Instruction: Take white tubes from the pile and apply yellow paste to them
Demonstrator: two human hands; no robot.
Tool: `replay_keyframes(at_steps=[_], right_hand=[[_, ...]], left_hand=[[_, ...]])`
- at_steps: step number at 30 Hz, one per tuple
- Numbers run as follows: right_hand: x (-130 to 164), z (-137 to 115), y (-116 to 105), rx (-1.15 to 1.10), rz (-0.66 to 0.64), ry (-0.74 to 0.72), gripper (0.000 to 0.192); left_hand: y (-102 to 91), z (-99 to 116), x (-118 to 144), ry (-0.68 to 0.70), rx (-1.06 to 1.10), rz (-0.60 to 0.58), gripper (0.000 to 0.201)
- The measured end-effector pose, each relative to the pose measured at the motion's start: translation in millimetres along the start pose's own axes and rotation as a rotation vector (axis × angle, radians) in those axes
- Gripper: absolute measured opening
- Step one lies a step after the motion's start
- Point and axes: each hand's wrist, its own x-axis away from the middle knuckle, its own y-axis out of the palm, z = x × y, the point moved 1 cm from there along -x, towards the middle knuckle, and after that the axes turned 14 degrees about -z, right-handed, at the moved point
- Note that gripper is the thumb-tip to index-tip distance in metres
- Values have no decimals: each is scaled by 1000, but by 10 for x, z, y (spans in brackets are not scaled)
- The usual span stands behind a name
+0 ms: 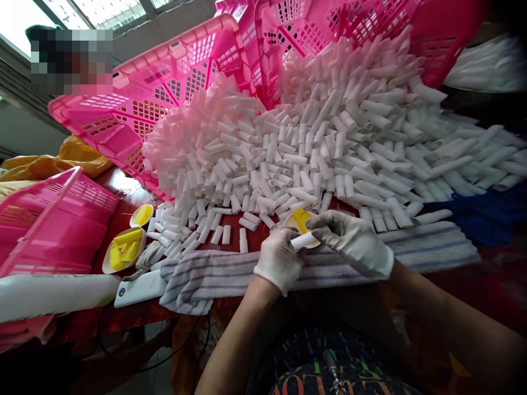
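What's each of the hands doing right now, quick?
Left hand: closed, holding a white tube.
Right hand: fingers bent at the tube's end; whether they grip it can't be told.

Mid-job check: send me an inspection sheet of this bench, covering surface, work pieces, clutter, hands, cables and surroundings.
Surface: red table, striped towel along its near edge.
Work pieces: one white tube in hand, large loose pile of tubes beyond; bowl with yellow pieces just behind the hands.
Clutter: white device left of the towel, blue cloth at right.
Hands: left hand and right hand gloved, fingers of both on that tube.
Cables: dark cable hanging below the table edge.
Surroundings: pink baskets behind the pile; another person, upper left.
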Motion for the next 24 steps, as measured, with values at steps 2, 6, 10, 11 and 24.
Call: replay_keyframes(at_steps=[2, 6, 10, 11, 24], right_hand=[[-16, 40, -15, 80, -4, 7, 42], [-4, 118, -110, 165, 16, -6, 38], [56, 160, -144, 202, 12, -50, 34], [79, 163, -136, 215, -3, -72, 32], [593, -80, 113, 719, 197, -290, 16]], left_hand=[[-21, -9, -1, -38, -14, -4, 22], [-90, -43, 22, -11, -40, -15, 20], [-148, -19, 108, 86, -54, -91, 19], [-147, -3, 137, 93, 2, -125, 20], [476, 485, 240, -45, 296, -34, 27]])
